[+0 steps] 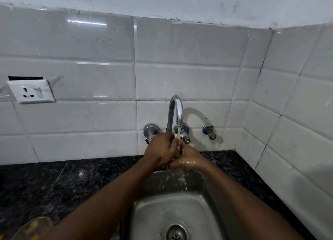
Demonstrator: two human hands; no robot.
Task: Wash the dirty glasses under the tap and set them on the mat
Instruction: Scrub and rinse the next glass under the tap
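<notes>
- The left hand (161, 150) and right hand (187, 158) are pressed together under the tap (175, 113), fingers curled around something small at the stream. A pale glint shows between them, but whether it is a glass I cannot tell, so the grip itself is unclear: closed fingers, contents hidden.
- Both hands are wet and shiny. If a glass is in there, I judge slipping the main risk, since wet skin on smooth glass gives little hold.
- A drop would land in the steel sink (162, 212), hard and dented-looking, with a round drain (176, 233); glass could chip or break there.
- Water (178, 130) splashes off the hands onto the sink's back slope; spray could reach the counter (54, 182), dark speckled stone.
- The tap is a chrome gooseneck, close above the knuckles; lifting carelessly could knock glass against it.
- One amber-tinted glass (34, 228) sits at the counter's near left edge, blurred.
- No mat is in view.
</notes>
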